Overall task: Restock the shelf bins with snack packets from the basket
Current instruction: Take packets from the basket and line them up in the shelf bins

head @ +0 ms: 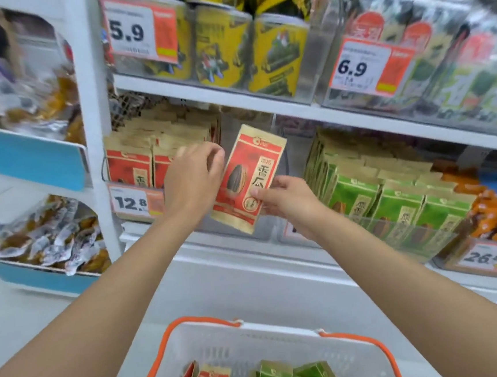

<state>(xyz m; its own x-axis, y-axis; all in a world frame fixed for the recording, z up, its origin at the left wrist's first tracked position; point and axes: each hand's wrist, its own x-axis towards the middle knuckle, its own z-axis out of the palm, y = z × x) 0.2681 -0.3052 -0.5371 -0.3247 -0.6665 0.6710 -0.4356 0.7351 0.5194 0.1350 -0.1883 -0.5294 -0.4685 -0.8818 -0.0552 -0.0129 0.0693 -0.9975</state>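
Right hand point(284, 203) pinches red packet point(249, 173) lower corner; left hand point(192, 178) curled alongside, grip unclear

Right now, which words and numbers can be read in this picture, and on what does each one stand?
"5.9": top-left price tag.
"6.9": top-right price tag.
"12.8": middle-left price tag.
"26.8": bottom-right price tag, last digit faint.
"香瓜": red packet held in the right hand.
Small print on tags and packets: too blurred to read.
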